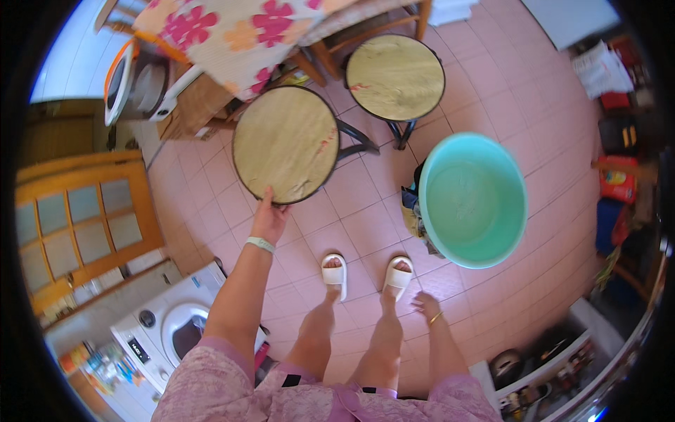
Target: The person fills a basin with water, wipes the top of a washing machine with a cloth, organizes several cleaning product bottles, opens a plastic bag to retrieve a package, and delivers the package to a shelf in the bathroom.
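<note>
My left hand (270,219) grips the near rim of a round stool (285,142), thumb on top of its yellowish seat and fingers curled underneath. Dark bent legs of this stool show at its right side. My right hand (426,304) hangs low beside my right foot, slightly blurred, fingers apart and holding nothing. A second round stool (396,78) with a similar seat stands farther off, to the right of the first. To the right is a turquoise plastic tub (474,200), its inside facing up. Bunched cloth (414,211) is partly hidden behind the tub's left side.
A table with a flowered cloth (232,37) stands at the far left, near a cardboard box (198,103). On the left are a wooden glazed door (87,211) and a front-loading washing machine (169,322). Shelves with pans (548,364) stand at lower right. Pink tiles (358,227) cover the floor.
</note>
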Demonstrator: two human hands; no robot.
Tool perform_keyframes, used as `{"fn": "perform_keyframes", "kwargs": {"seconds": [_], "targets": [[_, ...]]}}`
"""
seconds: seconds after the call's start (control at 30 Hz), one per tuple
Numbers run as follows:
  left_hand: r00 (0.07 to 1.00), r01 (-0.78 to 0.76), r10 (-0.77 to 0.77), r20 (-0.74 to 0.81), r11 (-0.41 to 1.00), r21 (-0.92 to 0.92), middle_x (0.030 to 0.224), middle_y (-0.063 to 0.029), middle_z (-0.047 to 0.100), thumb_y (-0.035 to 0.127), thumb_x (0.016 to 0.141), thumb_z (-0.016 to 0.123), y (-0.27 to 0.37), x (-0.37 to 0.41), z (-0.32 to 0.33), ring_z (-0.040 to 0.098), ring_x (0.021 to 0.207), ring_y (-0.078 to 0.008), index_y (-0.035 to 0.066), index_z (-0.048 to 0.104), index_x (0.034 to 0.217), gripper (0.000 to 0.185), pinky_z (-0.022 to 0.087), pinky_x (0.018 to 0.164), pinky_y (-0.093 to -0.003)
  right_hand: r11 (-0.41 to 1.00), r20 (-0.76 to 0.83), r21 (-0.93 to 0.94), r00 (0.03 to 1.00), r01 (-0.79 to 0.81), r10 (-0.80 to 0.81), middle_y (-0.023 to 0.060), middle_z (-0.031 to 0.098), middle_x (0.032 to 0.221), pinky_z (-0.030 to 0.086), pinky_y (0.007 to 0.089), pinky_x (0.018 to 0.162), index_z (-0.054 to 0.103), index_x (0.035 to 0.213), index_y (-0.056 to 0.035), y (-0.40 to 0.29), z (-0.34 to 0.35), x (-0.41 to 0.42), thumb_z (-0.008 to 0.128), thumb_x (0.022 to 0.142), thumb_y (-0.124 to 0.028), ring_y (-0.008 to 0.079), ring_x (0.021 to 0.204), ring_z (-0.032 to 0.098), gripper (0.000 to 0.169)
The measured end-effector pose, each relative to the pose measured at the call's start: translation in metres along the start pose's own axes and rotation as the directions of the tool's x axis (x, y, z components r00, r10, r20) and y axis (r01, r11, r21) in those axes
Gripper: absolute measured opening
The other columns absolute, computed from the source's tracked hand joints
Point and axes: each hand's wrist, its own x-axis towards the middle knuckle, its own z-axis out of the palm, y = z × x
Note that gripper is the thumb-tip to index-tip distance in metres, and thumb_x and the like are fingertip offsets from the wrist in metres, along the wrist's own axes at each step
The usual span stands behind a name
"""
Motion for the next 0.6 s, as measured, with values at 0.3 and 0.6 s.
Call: {"fn": "perform_keyframes", "kwargs": {"seconds": [0.3, 0.6], "targets": [[0.988, 0.022, -0.002, -0.152, 0.991, 0.129, 0.111, -0.0042, 0.064, 0.027, 0.098, 0.058, 0.074, -0.158, -0.015, 0.065, 0.097, -0.017, 0.014, 0.049, 0.124, 0.031, 0.054, 0.085, -0.0364, 0.577, 0.29, -0.673, 0.882, 0.464, -0.371, 0.0164, 0.067, 0.118, 0.052, 0.0388, 0.091, 0.053, 0.133, -0.0013, -0.114, 0.097, -0.267, 0.064, 0.093, -0.024, 0.03, 0.104, 0.066, 0.047], [0.902, -0.125, 0.143, -0.407, 0.99, 0.071, 0.108, -0.0081, 0.063, 0.02, 0.096, 0.06, 0.093, -0.44, -0.049, 0.067, 0.084, -0.0147, 0.005, 0.048, 0.125, 0.035, 0.057, 0.069, -0.0284, -0.415, 0.992, -0.11, 0.071, 0.903, -0.108, 0.0179, 0.033, 0.155, 0.026, 0.0486, 0.115, 0.042, 0.145, -0.0073, -0.14, 0.365, -0.451, 0.065, 0.088, -0.027, 0.0373, 0.144, 0.028, 0.065]]}}
